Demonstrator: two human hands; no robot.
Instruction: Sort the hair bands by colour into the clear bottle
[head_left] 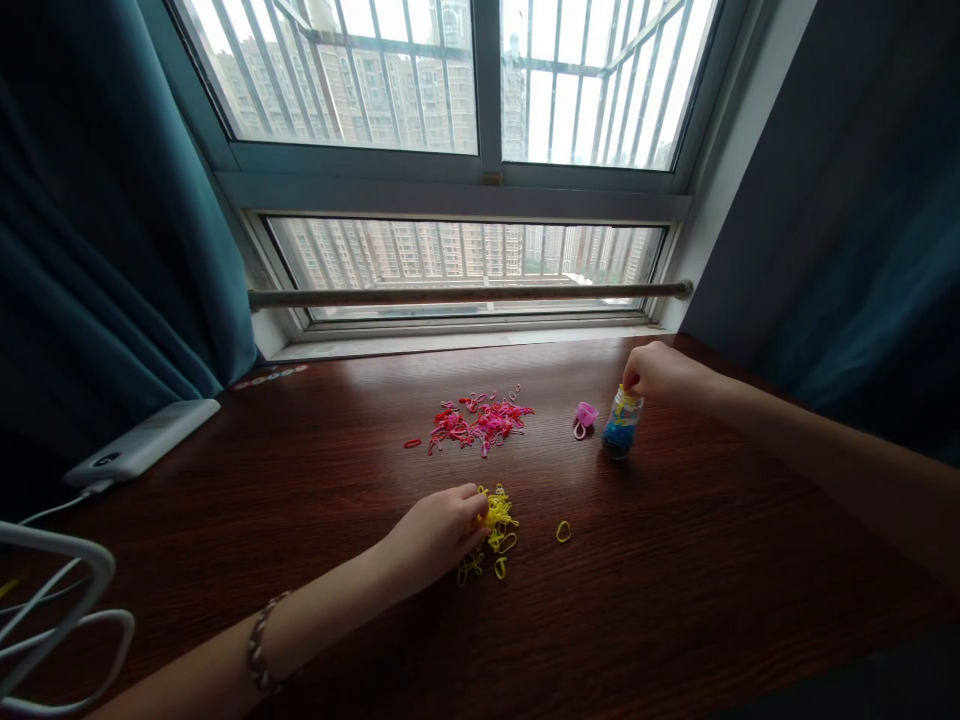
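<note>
My left hand [446, 530] reaches into a pile of yellow rubber bands [501, 518] on the dark wooden table, its fingers closed on some of them. My right hand [658, 372] is at the mouth of a small clear jar [621, 425], with fingers pinched together and yellow bands at the fingertips. Blue bands fill the lower part of the jar, and yellow shows above them. Left of the jar lies a pink lid [586, 414] with a loop. One yellow band [563, 532] lies apart, right of the yellow pile.
Behind my left hand is a scattered pile of pink and red rubber bands [480, 422]. A white power bank [142, 440] with a cable lies at the left, near white tubing [90, 560]. A metal rail [472, 295] crosses before the window, between blue curtains [112, 200].
</note>
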